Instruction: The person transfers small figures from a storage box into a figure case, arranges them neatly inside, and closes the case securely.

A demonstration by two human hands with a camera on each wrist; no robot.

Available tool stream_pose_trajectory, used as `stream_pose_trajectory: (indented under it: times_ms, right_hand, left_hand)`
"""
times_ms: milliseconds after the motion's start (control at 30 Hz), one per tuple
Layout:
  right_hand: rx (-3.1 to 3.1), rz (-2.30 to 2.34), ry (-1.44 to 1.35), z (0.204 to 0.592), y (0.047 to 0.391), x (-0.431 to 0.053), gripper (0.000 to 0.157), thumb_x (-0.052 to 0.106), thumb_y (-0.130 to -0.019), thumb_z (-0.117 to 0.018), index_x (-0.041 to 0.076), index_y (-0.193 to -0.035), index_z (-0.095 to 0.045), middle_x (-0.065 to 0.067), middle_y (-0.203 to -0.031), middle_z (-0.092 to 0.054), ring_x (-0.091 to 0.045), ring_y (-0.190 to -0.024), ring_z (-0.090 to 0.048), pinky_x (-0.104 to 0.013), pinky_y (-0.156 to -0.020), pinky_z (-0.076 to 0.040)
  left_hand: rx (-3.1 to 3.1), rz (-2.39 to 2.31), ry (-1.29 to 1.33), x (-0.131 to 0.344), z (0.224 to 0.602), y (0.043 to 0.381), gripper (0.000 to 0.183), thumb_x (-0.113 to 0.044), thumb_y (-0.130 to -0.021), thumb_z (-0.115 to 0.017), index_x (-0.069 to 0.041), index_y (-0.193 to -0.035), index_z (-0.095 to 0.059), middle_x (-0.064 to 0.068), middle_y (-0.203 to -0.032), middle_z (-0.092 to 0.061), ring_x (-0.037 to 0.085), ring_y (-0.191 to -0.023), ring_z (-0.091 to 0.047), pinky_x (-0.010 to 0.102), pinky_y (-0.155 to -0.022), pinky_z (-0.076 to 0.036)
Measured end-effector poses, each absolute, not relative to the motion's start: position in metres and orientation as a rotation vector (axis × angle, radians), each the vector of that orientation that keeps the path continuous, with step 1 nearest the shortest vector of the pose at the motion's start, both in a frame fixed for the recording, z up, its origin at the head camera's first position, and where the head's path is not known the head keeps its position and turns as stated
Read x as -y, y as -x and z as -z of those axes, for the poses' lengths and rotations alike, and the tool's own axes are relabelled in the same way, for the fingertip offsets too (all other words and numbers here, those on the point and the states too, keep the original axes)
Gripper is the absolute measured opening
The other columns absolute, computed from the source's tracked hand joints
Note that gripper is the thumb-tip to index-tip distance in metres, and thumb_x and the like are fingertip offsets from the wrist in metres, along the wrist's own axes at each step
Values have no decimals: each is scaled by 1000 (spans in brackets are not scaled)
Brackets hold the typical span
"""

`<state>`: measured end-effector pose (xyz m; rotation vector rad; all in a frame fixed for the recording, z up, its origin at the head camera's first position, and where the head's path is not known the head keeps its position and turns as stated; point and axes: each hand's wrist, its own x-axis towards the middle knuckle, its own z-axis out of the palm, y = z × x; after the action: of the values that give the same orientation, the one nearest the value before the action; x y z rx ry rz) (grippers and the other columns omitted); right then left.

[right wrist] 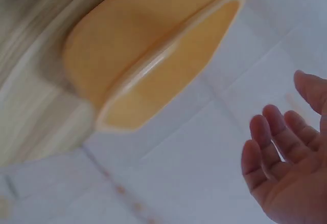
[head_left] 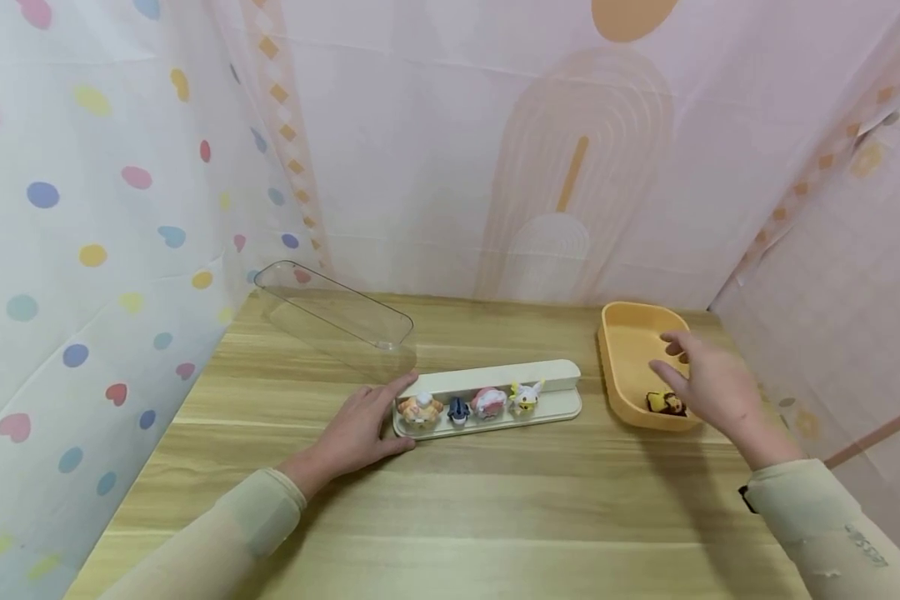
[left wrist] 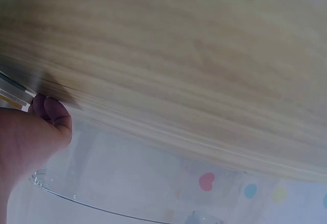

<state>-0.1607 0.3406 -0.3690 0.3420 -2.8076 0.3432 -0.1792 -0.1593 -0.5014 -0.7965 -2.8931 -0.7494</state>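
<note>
My left hand (head_left: 356, 433) grips the left end of a cream two-step display base (head_left: 555, 406), thumb at the front edge and fingers toward the back. On its lower step stand several small figurines: an orange-and-white one (head_left: 420, 412), a dark blue one (head_left: 458, 410), a pink-and-white one (head_left: 489, 402) and a white-and-yellow one (head_left: 526, 397). My right hand (head_left: 712, 387) hovers over the orange tray (head_left: 621, 392), fingers apart and nothing between them. Inside that tray, near its front, lies a yellow-and-brown figurine (head_left: 666, 403). The right wrist view shows the hand (right wrist: 286, 168) beside the tray (right wrist: 127, 45).
A clear plastic cover (head_left: 337, 321) sits at the back left of the wooden table (head_left: 450, 517), open side up. Patterned curtains (head_left: 420, 167) hang behind the table and along both sides.
</note>
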Motion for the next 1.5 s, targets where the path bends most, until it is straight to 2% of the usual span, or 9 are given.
stream_pose_trajectory:
  times_ms: [133, 333, 533, 833, 1100, 1333, 1500]
  right_hand:
    - [2958, -445, -286, 370, 166, -362, 44, 16, -102, -73, -11, -134, -59, -31, -111, -74, -48, -99, -72, -62, -82, -58]
    - [3164, -412, -283, 379, 170, -384, 45, 9, -96, -77, -12, -132, -61, -32, -114, -74, -49, -100, -73, -58, -81, -60]
    - [3284, -267, -234, 390, 176, -394, 57, 17, -91, -83, -4, -138, -59, -27, -122, -74, -52, -106, -70, -62, -82, -56]
    - [3231, -23, -365, 412, 197, -385, 54, 25, -88, -88, -2, -129, -67, -20, -110, -79, -47, -99, -72, -68, -91, -49]
    - [3258, -180, -321, 428, 215, -375, 54, 19, -91, -84, -7, -133, -63, -24, -107, -76, -42, -98, -73, -61, -85, -58]
    - [3364, -309, -254, 424, 215, -379, 70, 15, -88, -86, -19, -139, -52, -38, -123, -68, -54, -113, -67, -63, -94, -56]
    - [3395, -231, -333, 420, 214, -381, 55, 11, -85, -85, -17, -125, -60, -34, -113, -71, -47, -104, -70, -60, -91, -58]
  left_hand:
    - [2888, 745, 795, 159, 502, 181, 104, -42, -86, -91, -23, -169, -31, 15, -150, -65, 37, -128, -61, 58, -112, -45]
    - [2890, 739, 796, 159, 502, 182, 105, -42, -86, -91, -24, -169, -30, 16, -149, -65, 37, -127, -61, 58, -112, -46]
    - [2892, 743, 793, 160, 502, 180, 105, -42, -85, -91, -24, -169, -31, 16, -149, -65, 37, -127, -61, 58, -112, -46]
    - [2894, 747, 806, 159, 501, 180, 105, -42, -86, -91, -23, -169, -31, 14, -152, -63, 37, -131, -61, 58, -113, -46]
    - [2875, 741, 813, 159, 504, 181, 104, -42, -86, -91, -25, -169, -31, 13, -152, -64, 35, -129, -62, 57, -112, -46]
    - [2871, 741, 818, 157, 503, 180, 105, -42, -85, -91, -23, -169, -31, 14, -148, -66, 35, -126, -62, 56, -111, -47]
    - [2868, 742, 813, 158, 501, 180, 105, -42, -84, -92, -20, -168, -33, 15, -147, -67, 35, -127, -63, 56, -112, -47]
